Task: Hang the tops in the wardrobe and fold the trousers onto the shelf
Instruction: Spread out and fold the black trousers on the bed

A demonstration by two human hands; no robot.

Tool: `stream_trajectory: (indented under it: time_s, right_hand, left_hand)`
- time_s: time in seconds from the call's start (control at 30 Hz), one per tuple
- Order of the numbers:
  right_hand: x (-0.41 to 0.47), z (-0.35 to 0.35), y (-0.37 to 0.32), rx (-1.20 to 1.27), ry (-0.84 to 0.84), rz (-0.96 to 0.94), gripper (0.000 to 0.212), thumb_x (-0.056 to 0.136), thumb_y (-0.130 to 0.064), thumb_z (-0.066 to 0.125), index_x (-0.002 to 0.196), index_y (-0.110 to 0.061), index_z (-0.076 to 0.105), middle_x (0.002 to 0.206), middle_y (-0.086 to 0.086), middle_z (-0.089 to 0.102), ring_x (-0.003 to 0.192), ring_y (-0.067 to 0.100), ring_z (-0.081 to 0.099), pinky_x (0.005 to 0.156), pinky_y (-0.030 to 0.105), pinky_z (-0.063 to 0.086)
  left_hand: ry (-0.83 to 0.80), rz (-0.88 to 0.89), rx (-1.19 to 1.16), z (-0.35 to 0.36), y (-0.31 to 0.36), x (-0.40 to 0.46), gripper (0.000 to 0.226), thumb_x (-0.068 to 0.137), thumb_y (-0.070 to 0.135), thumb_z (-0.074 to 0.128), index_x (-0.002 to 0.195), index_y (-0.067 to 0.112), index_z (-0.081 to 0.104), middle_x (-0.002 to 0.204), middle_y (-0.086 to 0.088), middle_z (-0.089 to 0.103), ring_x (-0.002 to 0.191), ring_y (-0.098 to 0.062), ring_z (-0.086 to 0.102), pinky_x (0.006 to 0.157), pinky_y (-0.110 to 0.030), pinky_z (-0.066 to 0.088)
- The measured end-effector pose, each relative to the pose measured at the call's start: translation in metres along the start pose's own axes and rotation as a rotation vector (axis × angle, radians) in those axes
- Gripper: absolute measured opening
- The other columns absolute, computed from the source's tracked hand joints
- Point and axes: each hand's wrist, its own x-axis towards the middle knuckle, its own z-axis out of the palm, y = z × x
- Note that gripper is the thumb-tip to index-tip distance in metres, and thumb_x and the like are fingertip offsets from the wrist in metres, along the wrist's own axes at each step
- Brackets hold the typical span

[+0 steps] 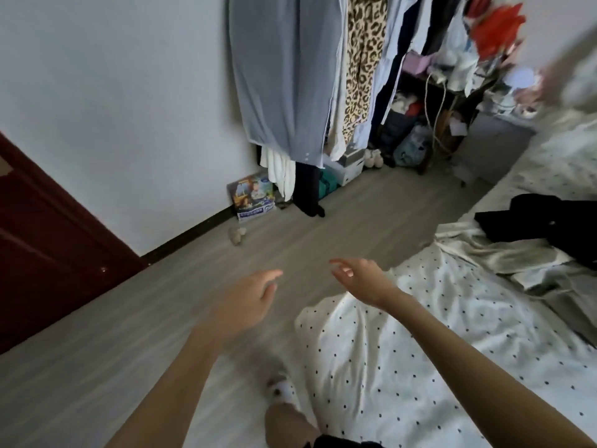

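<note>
While both hands are hovering empty over the floor beside the bed [403, 367], the left hand [248, 299] and right hand [361, 279] are spreading their grip loosely; the black garment [542, 224] is lying farther along the bed, the wardrobe rail clothes [323, 76] beyond it, so reaching right first seems best.

White wall [113, 92], grey wood-look floor [97, 350], dark red door [48, 253] left, polka-dot bed [420, 350] right.

A black garment [542, 226] lay crumpled on the bed at three o'clock, partly over a grey one [517, 253]. Up at twelve o'clock, the wardrobe [416, 101] stood open with a leopard top [363, 63] hanging inside.
</note>
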Motion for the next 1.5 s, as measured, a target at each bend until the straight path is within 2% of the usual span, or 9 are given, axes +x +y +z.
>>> stream_trajectory:
  time_s: [0.27, 0.53, 0.7, 0.77, 0.83, 0.9, 1.13, 1.37, 1.5]
  right_hand:
    - [0.116, -0.068, 0.036, 0.131, 0.335, 0.282, 0.031, 0.095, -0.026, 0.053, 0.123, -0.015, 0.061, 0.116, 0.006, 0.067, 0.107, 0.021, 0.063, 0.09, 0.025, 0.043]
    - [0.115, -0.14, 0.074, 0.257, 0.634, 0.653, 0.031, 0.097, -0.026, 0.049, 0.125, -0.02, 0.06, 0.115, 0.003, 0.067, 0.106, 0.019, 0.062, 0.09, 0.029, 0.046]
    - [0.117, -0.184, 0.109, 0.335, 0.871, 0.825, 0.03, 0.097, -0.023, 0.048, 0.124, -0.017, 0.06, 0.11, 0.001, 0.07, 0.093, 0.019, 0.066, 0.086, 0.035, 0.052]
    - [0.124, -0.203, 0.126, 0.332, 0.97, 0.885, 0.029, 0.097, -0.022, 0.049, 0.122, -0.016, 0.061, 0.101, 0.002, 0.071, 0.086, 0.018, 0.067, 0.078, 0.026, 0.053]
    - [0.132, -0.22, 0.141, 0.335, 1.069, 0.956, 0.028, 0.097, -0.022, 0.049, 0.121, -0.018, 0.062, 0.092, -0.001, 0.071, 0.074, 0.011, 0.066, 0.06, 0.01, 0.047]
    - [0.138, -0.232, 0.154, 0.384, 1.142, 1.006, 0.028, 0.097, -0.021, 0.049, 0.122, -0.017, 0.062, 0.084, -0.006, 0.067, 0.062, -0.001, 0.06, 0.051, 0.008, 0.041]
    - [0.126, -0.262, 0.203, 0.437, 1.288, 1.28, 0.029, 0.096, -0.025, 0.051, 0.123, -0.021, 0.061, 0.108, 0.001, 0.069, 0.102, 0.015, 0.063, 0.08, 0.021, 0.044]
    - [0.099, -0.279, 0.307, 0.476, 1.414, 1.545, 0.03, 0.093, -0.021, 0.051, 0.121, -0.019, 0.061, 0.103, 0.0, 0.071, 0.1, 0.016, 0.065, 0.085, 0.029, 0.047]
    - [0.084, -0.285, 0.381, 0.592, 1.411, 1.651, 0.042, 0.092, -0.023, 0.055, 0.133, -0.019, 0.05, 0.119, 0.001, 0.064, 0.11, 0.02, 0.06, 0.092, 0.032, 0.045]
  left_hand:
    - [-0.143, 0.41, 0.175, -0.059, 0.036, 0.21, 0.038, 0.1, 0.027, 0.039, 0.137, 0.027, 0.045, 0.139, 0.009, 0.047, 0.123, -0.009, 0.047, 0.094, -0.023, 0.037]
    - [-0.437, 0.754, 0.199, -0.05, 0.127, 0.351, 0.038, 0.1, 0.031, 0.037, 0.138, 0.03, 0.044, 0.14, 0.011, 0.046, 0.126, -0.008, 0.044, 0.103, -0.029, 0.039]
    - [-0.57, 0.975, 0.204, -0.028, 0.193, 0.426, 0.037, 0.101, 0.033, 0.036, 0.137, 0.031, 0.044, 0.136, 0.014, 0.047, 0.121, -0.004, 0.046, 0.097, -0.022, 0.038]
    - [-0.611, 1.047, 0.224, -0.02, 0.222, 0.46, 0.037, 0.101, 0.032, 0.036, 0.136, 0.031, 0.044, 0.135, 0.014, 0.048, 0.12, -0.006, 0.047, 0.096, -0.024, 0.039]
    - [-0.639, 1.109, 0.266, -0.013, 0.251, 0.498, 0.036, 0.101, 0.031, 0.036, 0.136, 0.031, 0.045, 0.136, 0.013, 0.048, 0.121, -0.009, 0.047, 0.095, -0.025, 0.039]
    - [-0.66, 1.162, 0.279, -0.005, 0.282, 0.53, 0.036, 0.1, 0.029, 0.037, 0.136, 0.029, 0.045, 0.136, 0.011, 0.048, 0.122, -0.01, 0.047, 0.097, -0.026, 0.038]
    - [-0.9, 1.342, 0.277, 0.059, 0.392, 0.576, 0.037, 0.1, 0.026, 0.038, 0.137, 0.027, 0.045, 0.137, 0.008, 0.048, 0.123, -0.01, 0.046, 0.098, -0.025, 0.039]
    - [-1.063, 1.472, 0.344, 0.169, 0.48, 0.593, 0.039, 0.1, 0.021, 0.04, 0.138, 0.022, 0.044, 0.138, 0.005, 0.047, 0.128, -0.012, 0.042, 0.106, -0.027, 0.034]
    - [-1.053, 1.551, 0.355, 0.231, 0.539, 0.599, 0.04, 0.099, 0.018, 0.04, 0.139, 0.019, 0.042, 0.142, 0.003, 0.042, 0.13, -0.014, 0.039, 0.106, -0.026, 0.032]
